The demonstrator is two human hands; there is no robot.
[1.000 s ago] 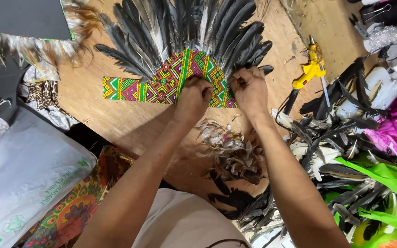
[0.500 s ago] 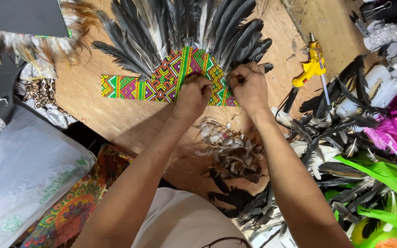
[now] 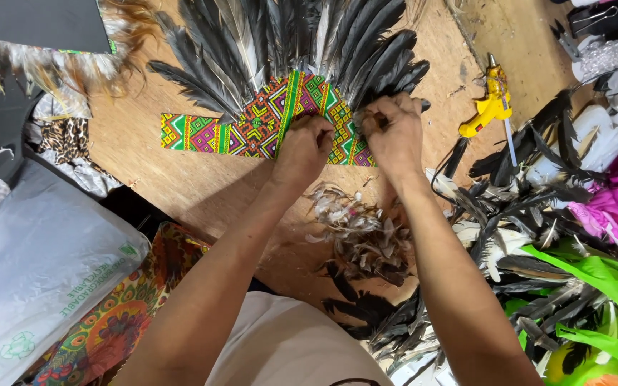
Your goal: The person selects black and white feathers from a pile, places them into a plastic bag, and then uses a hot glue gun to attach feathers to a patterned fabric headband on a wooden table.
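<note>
The right hand (image 3: 393, 132) pinches a dark feather (image 3: 395, 75) near the top middle — the left hand (image 3: 305, 146), curled, should press the bright band (image 3: 252, 129) flat and steady.

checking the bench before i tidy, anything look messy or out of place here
Loose feathers are scattered, not stacked: a small brown and white heap between the forearms and dark ones spilling along the right edge. The yellow glue gun lies on its side. Both hands, left hand and right hand, press the patterned headdress band.
</note>
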